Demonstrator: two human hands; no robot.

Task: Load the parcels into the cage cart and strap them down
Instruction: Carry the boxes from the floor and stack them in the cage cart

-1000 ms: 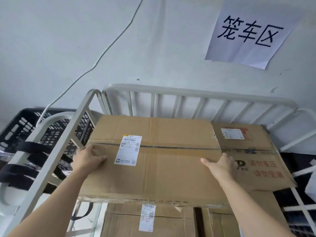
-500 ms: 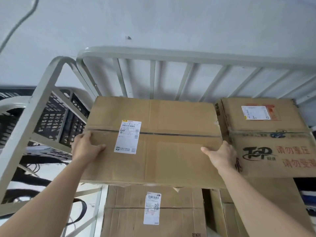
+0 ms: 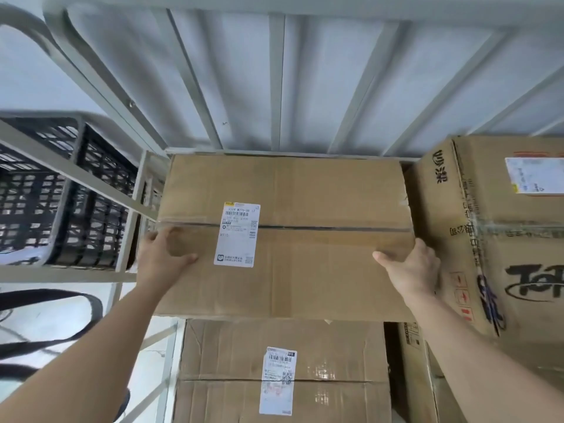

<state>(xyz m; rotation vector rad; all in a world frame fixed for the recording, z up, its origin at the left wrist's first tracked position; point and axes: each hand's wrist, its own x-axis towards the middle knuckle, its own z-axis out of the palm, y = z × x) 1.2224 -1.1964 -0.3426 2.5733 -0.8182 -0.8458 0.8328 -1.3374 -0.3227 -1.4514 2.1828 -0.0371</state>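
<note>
A brown cardboard parcel (image 3: 320, 209) with a white shipping label sits inside the grey metal cage cart (image 3: 276, 87), close to the cart's back bars. My left hand (image 3: 161, 254) grips its left edge, thumb lying on the top. My right hand (image 3: 412, 270) grips its right edge, thumb on top, fingers hidden between this parcel and the tall printed parcel (image 3: 500, 239) beside it. Below the held parcel lies a labelled parcel (image 3: 280, 377).
A black plastic crate (image 3: 61, 190) stands outside the cart's left side frame (image 3: 76, 172). Black straps (image 3: 48, 315) lie on the pale floor at the left. Another carton (image 3: 412, 377) stands on edge at the lower right.
The parcel has gone down and further back into the cart, now close to the rear bars and lower than the printed parcel's top. My view tilted downward; both hands kept their grip.
</note>
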